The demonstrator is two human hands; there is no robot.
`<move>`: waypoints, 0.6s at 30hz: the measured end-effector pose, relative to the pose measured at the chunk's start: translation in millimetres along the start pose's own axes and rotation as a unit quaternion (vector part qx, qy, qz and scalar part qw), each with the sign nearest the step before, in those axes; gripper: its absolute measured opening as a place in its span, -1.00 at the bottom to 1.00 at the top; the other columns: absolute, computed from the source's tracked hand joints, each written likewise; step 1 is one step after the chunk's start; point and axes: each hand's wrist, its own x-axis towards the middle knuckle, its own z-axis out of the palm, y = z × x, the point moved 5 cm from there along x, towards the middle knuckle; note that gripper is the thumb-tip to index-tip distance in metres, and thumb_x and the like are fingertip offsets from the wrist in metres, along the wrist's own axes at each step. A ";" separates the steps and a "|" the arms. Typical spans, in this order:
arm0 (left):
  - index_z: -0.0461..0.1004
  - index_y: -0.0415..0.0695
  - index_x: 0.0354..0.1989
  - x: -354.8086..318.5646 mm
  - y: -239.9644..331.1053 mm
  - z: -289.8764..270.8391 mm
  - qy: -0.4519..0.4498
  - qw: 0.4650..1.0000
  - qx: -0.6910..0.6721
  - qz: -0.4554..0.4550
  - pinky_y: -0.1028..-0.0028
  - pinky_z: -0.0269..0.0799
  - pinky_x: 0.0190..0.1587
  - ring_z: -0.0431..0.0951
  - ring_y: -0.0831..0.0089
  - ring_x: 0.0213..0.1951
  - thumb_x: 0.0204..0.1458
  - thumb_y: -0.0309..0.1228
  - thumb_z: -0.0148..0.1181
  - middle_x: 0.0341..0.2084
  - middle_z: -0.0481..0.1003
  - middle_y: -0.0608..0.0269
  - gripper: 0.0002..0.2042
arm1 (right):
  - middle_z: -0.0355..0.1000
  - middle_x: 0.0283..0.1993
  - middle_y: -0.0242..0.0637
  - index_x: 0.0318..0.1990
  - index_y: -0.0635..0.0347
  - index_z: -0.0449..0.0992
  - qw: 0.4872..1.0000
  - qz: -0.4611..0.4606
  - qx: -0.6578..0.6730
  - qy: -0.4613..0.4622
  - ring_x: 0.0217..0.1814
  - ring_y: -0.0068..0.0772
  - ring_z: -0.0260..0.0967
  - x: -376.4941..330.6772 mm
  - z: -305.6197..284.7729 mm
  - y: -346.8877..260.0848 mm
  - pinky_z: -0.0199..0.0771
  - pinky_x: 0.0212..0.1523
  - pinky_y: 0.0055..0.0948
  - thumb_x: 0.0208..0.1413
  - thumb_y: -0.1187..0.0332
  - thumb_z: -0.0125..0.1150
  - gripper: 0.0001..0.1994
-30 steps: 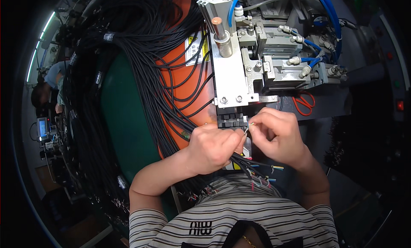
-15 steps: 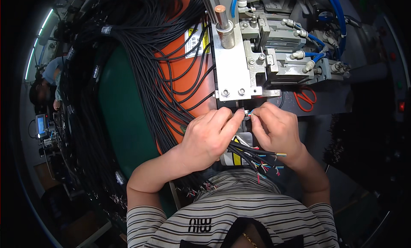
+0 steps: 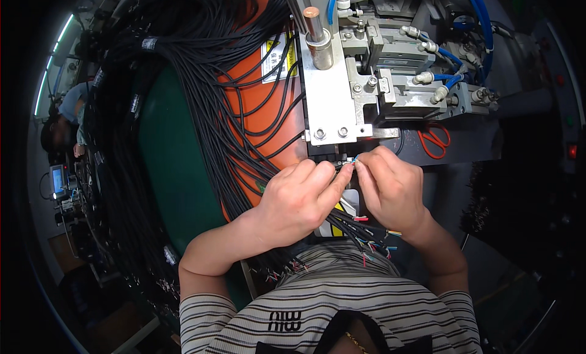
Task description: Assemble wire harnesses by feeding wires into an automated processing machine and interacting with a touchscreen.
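Observation:
Just below the front edge of a machine's metal plate (image 3: 329, 103), my two hands meet at the fingertips. My left hand (image 3: 296, 195) is closed in a pinch by a small cable end, its index finger against thin coloured wires (image 3: 353, 161). From the other side, the thumb and index finger of my right hand (image 3: 394, 183) pinch the same wires. The fingers partly hide the wire tips. Beneath my hands, several black cables (image 3: 351, 227) fan out toward my right wrist, with red, blue, white and yellow wires bared at their ends.
A thick bundle of black cables (image 3: 201, 91) runs over the orange surface (image 3: 249, 91) at left. Pneumatic cylinders (image 3: 403, 61) with blue hoses stand at far right. Red-handled scissors (image 3: 434, 141) lie right of the machine. Another person (image 3: 73, 103) is at far left.
My left index fingertip has shifted slightly right and down, closer to my right fingertips. The loose cable ends below have shifted, and red wire tips now show between my hands.

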 end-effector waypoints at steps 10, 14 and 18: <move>0.52 -0.25 0.03 4.2 0.6 -2.4 -0.016 1.000 -0.014 0.007 0.45 0.31 -0.48 0.35 0.40 -0.47 -0.18 -0.52 0.17 -0.49 0.26 0.27 -0.53 | 0.42 -0.43 -0.20 -0.32 0.30 0.50 1.000 -0.004 0.013 0.021 -0.56 -0.14 0.40 -2.8 2.2 -0.1 0.36 -0.56 -0.32 0.00 0.57 0.26 -0.91; 0.51 -0.30 0.02 6.3 4.0 -2.4 -0.025 1.000 0.008 0.015 0.46 0.32 -0.48 0.36 0.40 -0.46 -0.18 -0.52 0.16 -0.48 0.27 0.26 -0.53 | 0.43 -0.42 -0.19 -0.32 0.30 0.50 0.999 -0.021 -0.030 0.019 -0.56 -0.13 0.40 1.0 -1.9 -6.5 0.37 -0.55 -0.32 -0.02 0.58 0.26 -0.91; 0.49 -0.34 0.01 9.5 7.9 -2.1 -0.040 0.998 0.044 0.021 0.46 0.33 -0.48 0.36 0.40 -0.45 -0.18 -0.51 0.15 -0.46 0.28 0.25 -0.53 | 0.43 -0.42 -0.19 -0.31 0.28 0.52 0.991 -0.014 -0.104 -0.083 -0.55 -0.13 0.41 9.5 -2.6 -8.8 0.39 -0.55 -0.32 -0.02 0.57 0.26 -0.90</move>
